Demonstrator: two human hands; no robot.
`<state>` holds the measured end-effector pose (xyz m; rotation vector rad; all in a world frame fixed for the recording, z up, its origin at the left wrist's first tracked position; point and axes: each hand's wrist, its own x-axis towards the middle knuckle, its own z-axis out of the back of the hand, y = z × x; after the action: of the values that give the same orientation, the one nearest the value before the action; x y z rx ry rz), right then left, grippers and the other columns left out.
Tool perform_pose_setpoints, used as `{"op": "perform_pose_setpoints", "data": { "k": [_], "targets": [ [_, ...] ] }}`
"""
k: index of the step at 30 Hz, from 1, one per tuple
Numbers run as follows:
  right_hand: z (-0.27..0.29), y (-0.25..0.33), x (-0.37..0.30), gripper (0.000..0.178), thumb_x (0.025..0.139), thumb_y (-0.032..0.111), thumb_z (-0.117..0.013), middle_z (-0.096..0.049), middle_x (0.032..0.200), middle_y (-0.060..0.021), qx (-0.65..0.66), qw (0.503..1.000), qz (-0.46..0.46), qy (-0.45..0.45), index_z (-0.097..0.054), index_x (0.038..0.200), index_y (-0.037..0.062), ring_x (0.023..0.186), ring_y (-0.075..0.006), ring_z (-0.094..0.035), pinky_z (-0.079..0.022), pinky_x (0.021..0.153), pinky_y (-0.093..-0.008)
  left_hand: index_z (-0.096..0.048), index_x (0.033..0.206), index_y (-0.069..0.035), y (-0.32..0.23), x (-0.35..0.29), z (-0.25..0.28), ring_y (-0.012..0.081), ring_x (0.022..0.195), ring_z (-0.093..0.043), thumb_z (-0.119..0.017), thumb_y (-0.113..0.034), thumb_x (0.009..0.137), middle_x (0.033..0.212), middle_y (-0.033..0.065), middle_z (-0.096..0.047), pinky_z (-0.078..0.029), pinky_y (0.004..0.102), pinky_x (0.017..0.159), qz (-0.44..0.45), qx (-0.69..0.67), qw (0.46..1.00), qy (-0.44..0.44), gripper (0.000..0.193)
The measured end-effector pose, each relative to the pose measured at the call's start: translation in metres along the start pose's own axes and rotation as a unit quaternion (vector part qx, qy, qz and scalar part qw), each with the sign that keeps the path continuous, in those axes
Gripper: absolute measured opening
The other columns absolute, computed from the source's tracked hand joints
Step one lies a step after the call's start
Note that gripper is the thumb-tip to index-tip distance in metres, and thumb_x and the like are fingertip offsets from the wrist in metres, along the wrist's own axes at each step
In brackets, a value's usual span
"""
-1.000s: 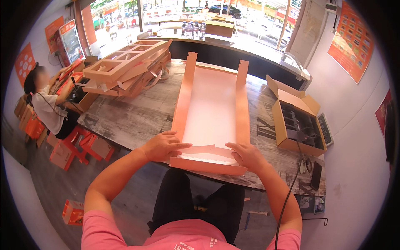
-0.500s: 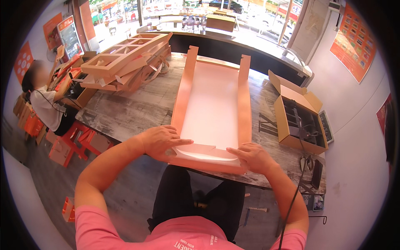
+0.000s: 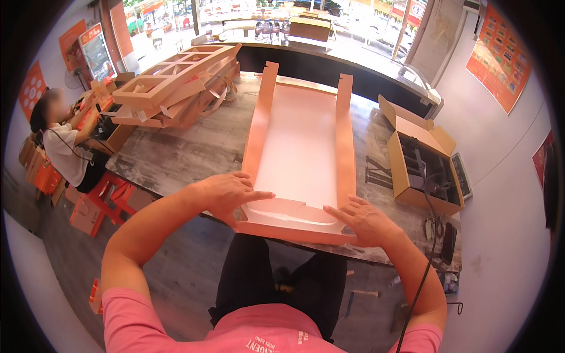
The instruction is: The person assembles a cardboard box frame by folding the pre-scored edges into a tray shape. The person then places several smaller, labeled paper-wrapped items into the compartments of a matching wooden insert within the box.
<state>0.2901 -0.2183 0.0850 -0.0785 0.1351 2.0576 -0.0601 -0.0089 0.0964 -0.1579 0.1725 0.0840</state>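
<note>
Folding up the near end of the carton (image 3: 297, 147), by the look of it: pressing the near flap (image 3: 282, 209) down and inward with both hands.

Lying lengthwise on the bench (image 3: 176, 153), reaching from the near edge toward the far counter, white face up, with the orange side walls (image 3: 259, 123) already standing on both long sides.

Resting the left hand (image 3: 226, 194) on the near left corner, fingers (image 3: 259, 194) stretched out flat and pointing right across the flap, clenching nothing. Laying the right hand (image 3: 362, 220) on the near right corner, fingers (image 3: 335, 210) splayed and pointing left, likewise pressing rather than gripping. Keeping both hands well apart, with the flap's curved middle bulging between them.

Judging the end fold as only partly made, the flap not yet sitting square.

Calling next, probably, for even pressure from both palms along the crease while holding the corners against the side walls, so as to avoid buckling the middle.

Sitting around it: a stack of orange frames (image 3: 176, 82) at the far left of the bench, an open brown box (image 3: 421, 159) to the right, and another person (image 3: 65, 147) working low down at the left.
</note>
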Motion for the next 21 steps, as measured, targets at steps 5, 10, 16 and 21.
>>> {"op": "perform_pose_setpoints", "data": {
  "k": [5, 10, 16, 21],
  "targets": [
    [-0.001, 0.004, -0.002, 0.095, 0.082, 0.026, -0.081, -0.063, 0.128, -0.0098, 0.012, 1.0, 0.0, -0.007, -0.034, 0.163, 0.0133, 0.127, -0.0269, -0.059, -0.028, 0.128, -0.0487, -0.032, 0.165, -0.015, 0.004, -0.004, -0.007, 0.0286, 0.112, -0.063, -0.096, -0.036, 0.063, 0.105, 0.009, -0.07, -0.035, 0.0424, 0.118, -0.023, -0.017, 0.999, -0.013, 0.123],
    [-0.024, 0.0, -0.007, 0.082, 0.081, 0.023, -0.082, -0.063, 0.126, -0.0087, 0.053, 0.988, 0.009, -0.144, -0.049, 0.155, 0.0143, 0.122, -0.0271, -0.061, -0.034, 0.125, -0.0499, -0.034, 0.163, -0.017, 0.001, -0.01, -0.016, 0.0276, 0.117, -0.064, -0.093, -0.035, 0.071, 0.109, 0.008, -0.072, -0.024, 0.0492, 0.129, -0.003, -0.002, 1.0, -0.023, 0.111],
    [-0.042, -0.011, -0.005, 0.042, 0.082, 0.011, -0.081, -0.068, 0.116, -0.009, 0.198, 0.947, -0.004, -0.254, -0.072, 0.123, 0.0101, 0.109, -0.0299, -0.067, -0.043, 0.118, -0.0556, -0.073, 0.116, -0.014, 0.021, -0.012, -0.052, 0.0277, 0.112, -0.066, -0.083, -0.026, 0.085, 0.109, 0.0064, -0.073, -0.029, 0.0552, 0.125, -0.055, -0.106, 0.966, -0.229, 0.035],
    [-0.051, -0.011, -0.001, 0.031, 0.083, 0.008, -0.08, -0.073, 0.106, -0.009, 0.208, 0.93, -0.009, -0.302, -0.073, 0.113, 0.0073, 0.105, -0.0313, -0.069, -0.043, 0.116, -0.0579, -0.076, 0.1, -0.012, 0.018, -0.011, -0.068, 0.0276, 0.113, -0.066, -0.076, -0.019, 0.092, 0.107, 0.0056, -0.076, -0.029, 0.0551, 0.124, -0.03, -0.146, 0.943, -0.299, 0.011]
  ]
}}
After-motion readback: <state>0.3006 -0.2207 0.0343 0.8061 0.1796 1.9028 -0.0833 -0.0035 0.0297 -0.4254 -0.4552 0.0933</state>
